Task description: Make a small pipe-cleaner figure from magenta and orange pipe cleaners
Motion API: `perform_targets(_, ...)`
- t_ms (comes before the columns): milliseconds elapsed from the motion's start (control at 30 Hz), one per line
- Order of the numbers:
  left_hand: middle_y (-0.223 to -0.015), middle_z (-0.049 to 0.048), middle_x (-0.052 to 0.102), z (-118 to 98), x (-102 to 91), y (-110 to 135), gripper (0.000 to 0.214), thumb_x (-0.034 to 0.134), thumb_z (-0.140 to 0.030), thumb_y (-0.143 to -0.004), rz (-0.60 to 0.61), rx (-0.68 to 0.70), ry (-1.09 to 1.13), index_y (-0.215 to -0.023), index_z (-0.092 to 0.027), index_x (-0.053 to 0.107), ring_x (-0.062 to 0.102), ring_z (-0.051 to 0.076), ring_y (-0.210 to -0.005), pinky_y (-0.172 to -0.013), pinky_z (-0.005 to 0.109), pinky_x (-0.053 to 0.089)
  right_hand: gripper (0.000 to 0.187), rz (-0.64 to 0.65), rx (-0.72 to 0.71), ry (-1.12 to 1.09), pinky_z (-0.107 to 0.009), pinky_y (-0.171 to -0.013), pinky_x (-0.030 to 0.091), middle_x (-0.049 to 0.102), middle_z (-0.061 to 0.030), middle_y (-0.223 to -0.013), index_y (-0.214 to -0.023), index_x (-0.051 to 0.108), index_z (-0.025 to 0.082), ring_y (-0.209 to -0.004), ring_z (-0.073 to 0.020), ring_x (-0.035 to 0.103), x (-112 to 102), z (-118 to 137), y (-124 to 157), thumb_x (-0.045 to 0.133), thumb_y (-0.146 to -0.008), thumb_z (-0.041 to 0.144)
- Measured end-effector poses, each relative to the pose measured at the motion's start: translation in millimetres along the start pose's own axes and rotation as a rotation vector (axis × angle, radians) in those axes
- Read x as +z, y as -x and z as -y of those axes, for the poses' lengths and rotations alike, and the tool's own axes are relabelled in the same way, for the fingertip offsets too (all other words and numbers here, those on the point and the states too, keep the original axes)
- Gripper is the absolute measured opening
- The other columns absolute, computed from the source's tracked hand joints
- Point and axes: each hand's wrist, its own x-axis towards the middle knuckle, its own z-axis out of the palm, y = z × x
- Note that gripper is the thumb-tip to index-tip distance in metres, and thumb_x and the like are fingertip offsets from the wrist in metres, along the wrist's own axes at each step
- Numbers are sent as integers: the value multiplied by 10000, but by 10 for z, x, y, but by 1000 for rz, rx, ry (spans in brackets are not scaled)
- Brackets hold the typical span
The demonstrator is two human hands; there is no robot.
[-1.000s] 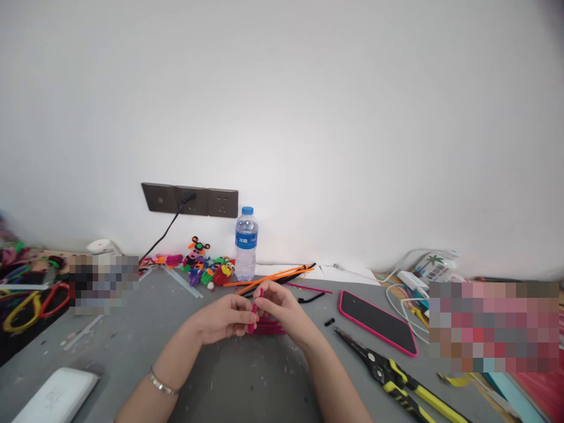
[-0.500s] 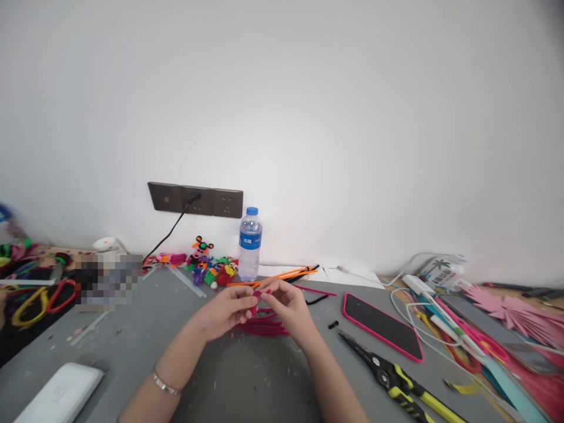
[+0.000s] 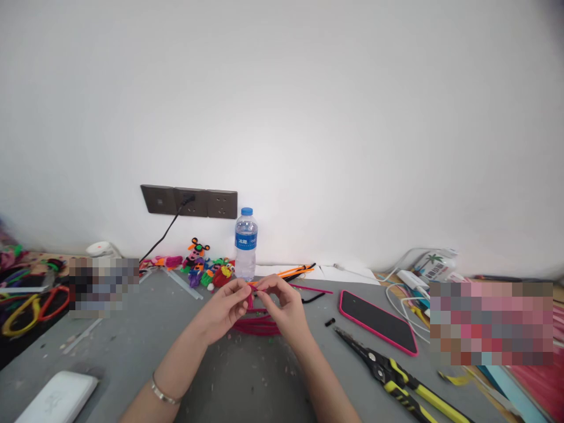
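Between the fingertips of both hands is a small magenta pipe cleaner piece [image 3: 250,301], its lower part hanging below the fingers. My left hand [image 3: 224,312] pinches it from the left, thumb against forefinger. From the other side, my right hand [image 3: 285,306] also closes thumb and finger on it; the exact grip is partly hidden. Right under the hands, a curved bundle of magenta pipe cleaners [image 3: 258,326] lies on the grey table mat [image 3: 238,376]. Orange pipe cleaners [image 3: 291,272] and black ones lie just behind the right hand.
A water bottle [image 3: 246,247] stands by the wall beside small pipe cleaner figures [image 3: 211,273]. To the right lie a pink-cased phone [image 3: 378,322] and long-nosed pliers [image 3: 383,370]. A white device [image 3: 59,396] sits front left; scissors [image 3: 26,314] lie far left.
The view has shifted slightly, so things on the table sit a little further left. Both hands stay together, fingers moving slightly around the magenta piece, more of which now hangs in sight.
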Motion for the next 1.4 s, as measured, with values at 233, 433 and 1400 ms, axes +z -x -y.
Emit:
perform_targets(233,-539,-59,572,10,71,1,337,869,-313,-582,-103,96,96,-617,-139,582,501,10,-450,-458,71,478,90,-38,-55,55,-304,-696,487,638,-52,-812,-739,631,200,-781,-189,616,69,22,23,601,-814,161)
perform_targets(433,-572,-56,599,55,110,-29,330,901,-293,-503,-202,135,165,-648,-134,652,535,15,-467,-473,81,514,107,-62,-75,80,-308,-716,482,639,-57,-859,-762,642,202,-809,-188,614,113,32,40,589,-828,135)
perform_targets(1400,-686,20,688,-17,-12,33,79,735,-285,-712,-269,669,-925,-660,-226,729,519,147,-545,-547,238,385,120,-108,63,47,-294,-673,447,633,-26,-707,-724,644,190,-688,-173,571,-32,-29,-2,627,-825,253)
